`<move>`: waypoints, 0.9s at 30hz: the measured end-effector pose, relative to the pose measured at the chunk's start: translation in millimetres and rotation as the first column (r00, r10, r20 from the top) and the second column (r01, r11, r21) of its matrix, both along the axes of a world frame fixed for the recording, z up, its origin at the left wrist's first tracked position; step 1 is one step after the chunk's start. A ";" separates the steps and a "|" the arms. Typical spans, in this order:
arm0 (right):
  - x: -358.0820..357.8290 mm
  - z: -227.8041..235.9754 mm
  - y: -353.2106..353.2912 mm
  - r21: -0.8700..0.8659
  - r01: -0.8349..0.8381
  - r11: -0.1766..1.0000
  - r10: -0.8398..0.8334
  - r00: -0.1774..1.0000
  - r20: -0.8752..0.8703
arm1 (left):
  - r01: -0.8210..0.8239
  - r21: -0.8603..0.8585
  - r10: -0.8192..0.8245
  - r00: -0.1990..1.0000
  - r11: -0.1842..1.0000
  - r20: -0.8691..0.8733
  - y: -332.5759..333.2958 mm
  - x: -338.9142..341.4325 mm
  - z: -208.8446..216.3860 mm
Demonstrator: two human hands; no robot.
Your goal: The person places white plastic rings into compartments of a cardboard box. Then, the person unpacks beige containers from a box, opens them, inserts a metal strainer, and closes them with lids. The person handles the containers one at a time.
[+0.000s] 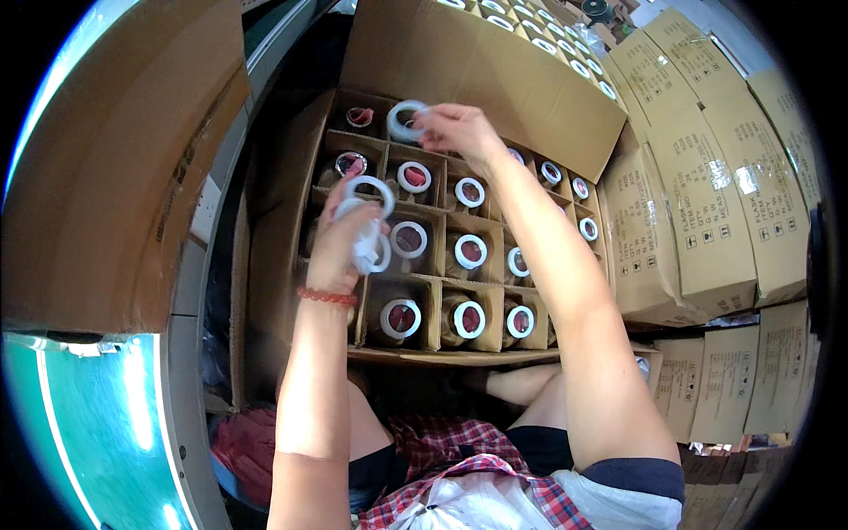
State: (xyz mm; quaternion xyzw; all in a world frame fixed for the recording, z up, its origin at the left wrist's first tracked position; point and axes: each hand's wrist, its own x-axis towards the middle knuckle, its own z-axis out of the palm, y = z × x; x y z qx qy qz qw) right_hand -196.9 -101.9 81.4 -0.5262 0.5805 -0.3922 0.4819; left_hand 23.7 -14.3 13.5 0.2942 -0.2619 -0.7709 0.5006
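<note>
My right hand (461, 134) pinches a white ring (394, 120) over a back cell of an open cardboard box (415, 356). Several more white rings (366, 251) are gathered in my left hand (337, 237), closed above the box's left side. Cardboard dividers part the box into cells holding upright round containers, perhaps flasks. Many carry white rings around reddish openings, such as this ringed container (401, 319) in front. At the back left, an opening (359, 117) with pink material inside shows no white ring. My right forearm hides some cells.
The box's raised flap (495, 84) stands at the back, with another box of white-ringed containers (565, 44) beyond. Stacked cartons (654, 221) line the right. A large brown carton (115, 177) stands at left, above a green surface (106, 424).
</note>
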 end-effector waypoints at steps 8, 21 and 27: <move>-42.9 -88.0 -54.9 -0.530 0.043 0.847 -0.421 0.664 -0.618 | -0.150 0.224 0.149 0.989 0.963 0.020 -6.6 6.2 3.1; -49.3 -111.5 -46.5 -0.178 -0.460 0.870 -0.133 0.129 -0.983 | -0.209 0.308 0.228 0.973 0.928 -0.028 -6.0 10.9 9.7; -37.7 -111.9 -61.0 -0.199 -0.469 0.860 -0.117 0.199 -0.973 | -0.176 0.289 0.197 0.979 0.941 -0.047 -5.8 4.9 12.0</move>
